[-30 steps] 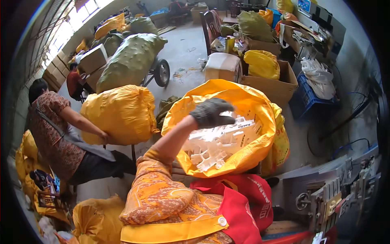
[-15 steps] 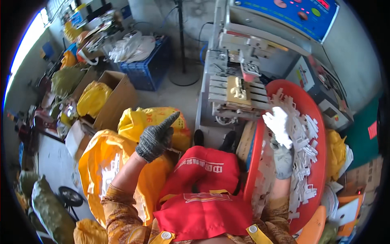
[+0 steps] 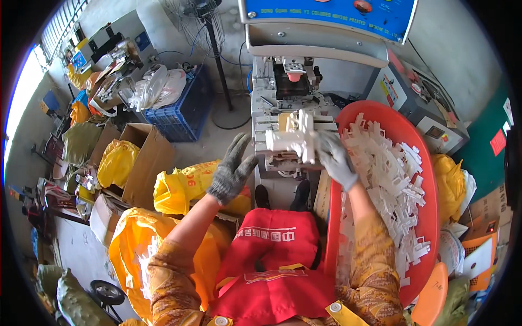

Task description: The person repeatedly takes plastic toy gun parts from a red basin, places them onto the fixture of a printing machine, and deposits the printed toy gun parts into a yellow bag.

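In my gloved right hand [image 3: 338, 161] is a white plastic part [image 3: 291, 138], shaped like a toy pistol. It is held above the slotted metal worktable [image 3: 325, 124] of a pad printing machine, in front of a yellowish block [image 3: 284, 121] that it partly hides. My gloved left hand [image 3: 232, 173] is raised just left of the worktable, fingers stretched and apart, with nothing in it. Above and behind the part hangs the machine's pink pad [image 3: 294, 77].
At my right, a big red tub [image 3: 333, 239] holds many similar white parts [image 3: 389, 179]. A yellow bag [image 3: 128, 228] with white parts stands at my left. Farther left are a cardboard box [image 3: 144, 157] and a blue crate [image 3: 176, 119]. The machine's blue panel [image 3: 326, 16] overhangs the back.
My right hand has carried a white part from the tub leftward to above the worktable. My left hand has moved right and forward, and its pointing fingers have opened out. The view has shifted.
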`<state>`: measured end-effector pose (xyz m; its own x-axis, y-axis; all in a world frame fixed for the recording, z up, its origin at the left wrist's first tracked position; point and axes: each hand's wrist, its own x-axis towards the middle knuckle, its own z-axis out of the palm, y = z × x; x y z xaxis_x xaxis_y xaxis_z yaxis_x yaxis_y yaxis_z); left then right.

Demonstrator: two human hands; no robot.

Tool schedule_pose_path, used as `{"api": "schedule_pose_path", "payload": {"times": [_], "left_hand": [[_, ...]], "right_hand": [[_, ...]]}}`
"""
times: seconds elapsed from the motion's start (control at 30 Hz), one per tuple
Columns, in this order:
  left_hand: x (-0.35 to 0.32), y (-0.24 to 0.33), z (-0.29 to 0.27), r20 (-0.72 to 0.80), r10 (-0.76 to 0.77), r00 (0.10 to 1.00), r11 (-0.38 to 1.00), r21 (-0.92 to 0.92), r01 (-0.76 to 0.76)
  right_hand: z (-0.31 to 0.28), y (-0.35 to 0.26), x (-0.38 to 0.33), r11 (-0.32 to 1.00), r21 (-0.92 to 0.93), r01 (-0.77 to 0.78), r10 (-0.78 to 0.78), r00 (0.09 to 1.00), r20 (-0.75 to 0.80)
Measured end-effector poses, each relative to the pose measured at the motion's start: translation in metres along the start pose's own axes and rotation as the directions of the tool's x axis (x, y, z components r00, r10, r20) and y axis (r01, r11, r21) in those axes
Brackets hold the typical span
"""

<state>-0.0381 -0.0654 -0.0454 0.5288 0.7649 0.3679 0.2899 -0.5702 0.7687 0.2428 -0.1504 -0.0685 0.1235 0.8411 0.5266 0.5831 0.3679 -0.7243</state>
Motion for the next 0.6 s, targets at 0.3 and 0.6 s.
{"api": "schedule_pose_path", "payload": {"times": [0.3,0.6], "left_hand": [[0.065,-0.016,0.073,0.073,0.200,0.977,0.974,0.095,-0.206],[0.025,-0.033,0.040,-0.303,-0.227,0.926,0.851,-0.524,0.038]], "right_hand": [[0.019,0.089,0.047,0.938,-0.229,0.262,-0.224,0.958,0.178],[-0.047,0.028,-0.101,0.882,-0.457,-0.113,-0.029,0.956,-0.292]]}}
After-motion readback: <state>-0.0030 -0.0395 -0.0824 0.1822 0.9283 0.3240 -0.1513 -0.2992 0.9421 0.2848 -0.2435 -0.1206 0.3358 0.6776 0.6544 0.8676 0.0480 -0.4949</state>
